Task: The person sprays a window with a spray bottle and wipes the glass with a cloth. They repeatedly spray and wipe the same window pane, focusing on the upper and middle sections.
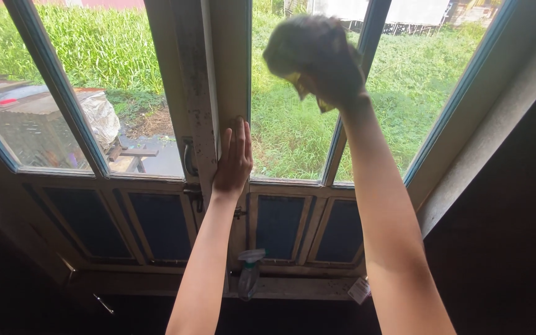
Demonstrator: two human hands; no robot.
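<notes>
- Two hands up at the window: left hand (233, 155) lies flat, fingers together, on the centre frame post (201, 93).
- Right hand (327, 65), blurred, clutches a yellowish cloth (299, 80) against the right pane (293, 124).
- I'd say mid-wipe; how much glass is done is hard to tell.
- Spray bottle (249, 273) sits on the sill below.
</notes>
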